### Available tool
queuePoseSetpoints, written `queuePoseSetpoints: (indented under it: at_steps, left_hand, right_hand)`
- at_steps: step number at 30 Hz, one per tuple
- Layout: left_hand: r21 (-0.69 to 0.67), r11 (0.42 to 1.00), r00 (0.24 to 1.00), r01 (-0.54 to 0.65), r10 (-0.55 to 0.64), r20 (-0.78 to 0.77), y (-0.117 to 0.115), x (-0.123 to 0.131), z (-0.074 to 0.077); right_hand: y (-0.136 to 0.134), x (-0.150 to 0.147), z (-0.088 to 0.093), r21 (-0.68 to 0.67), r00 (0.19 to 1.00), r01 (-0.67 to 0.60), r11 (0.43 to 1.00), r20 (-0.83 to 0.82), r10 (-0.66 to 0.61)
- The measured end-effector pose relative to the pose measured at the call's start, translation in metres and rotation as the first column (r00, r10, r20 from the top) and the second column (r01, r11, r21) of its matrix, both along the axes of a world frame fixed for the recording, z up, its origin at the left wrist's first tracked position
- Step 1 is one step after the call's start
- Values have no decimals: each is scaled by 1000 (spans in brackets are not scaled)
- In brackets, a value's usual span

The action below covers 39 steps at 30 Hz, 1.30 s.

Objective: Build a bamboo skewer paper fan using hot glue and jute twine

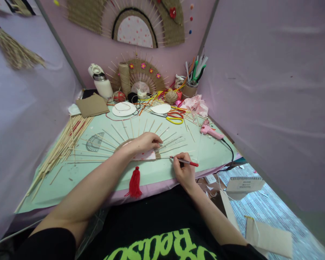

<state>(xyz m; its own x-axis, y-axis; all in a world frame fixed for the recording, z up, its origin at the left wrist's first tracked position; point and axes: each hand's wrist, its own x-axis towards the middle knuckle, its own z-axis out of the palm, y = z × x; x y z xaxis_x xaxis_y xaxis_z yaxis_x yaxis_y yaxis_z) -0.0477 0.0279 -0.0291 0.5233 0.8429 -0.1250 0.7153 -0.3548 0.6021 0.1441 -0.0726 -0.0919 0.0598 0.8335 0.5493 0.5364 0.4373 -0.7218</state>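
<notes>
Right hand (184,171) pinches red pen (190,163), tip at lowest right stick (166,157) of fan frame (144,156); left hand (148,140) lies over frame, fingers bent, whether gripping anything cannot be told. Fan frame rests flat on green tabletop (162,171); red tassel (135,183) lies just below, glue gun (211,131) farther right.

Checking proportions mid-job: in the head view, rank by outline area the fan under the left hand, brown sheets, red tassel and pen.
1. Fan
2. Brown sheets
3. Red tassel
4. Pen, long but thin
</notes>
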Motion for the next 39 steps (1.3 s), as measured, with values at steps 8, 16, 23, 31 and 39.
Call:
queuePoseSetpoints:
  at_steps: [8, 16, 23, 31, 39]
  left_hand:
    - [9, 999, 999, 36, -36, 15, -1, 0, 1]
    - [16, 996, 996, 82, -82, -28, 0, 1, 4]
    - [-2, 996, 996, 89, -89, -20, 0, 0, 3]
    - [-12, 995, 995, 101, -101, 14, 1, 0, -1]
    - [2, 992, 992, 126, -126, -10, 3, 0, -2]
  right_hand:
    - [0, 0, -1, -1, 1000, 5, 1000, 0, -5]
    - [1, 1, 0, 16, 1000, -9, 1000, -21, 9]
    - [-3, 1, 6, 88, 989, 2, 996, -146, 11]
    - [12, -5, 14, 81, 996, 84, 993, 6, -84]
    - [18, -2, 8, 72, 997, 63, 995, 42, -66]
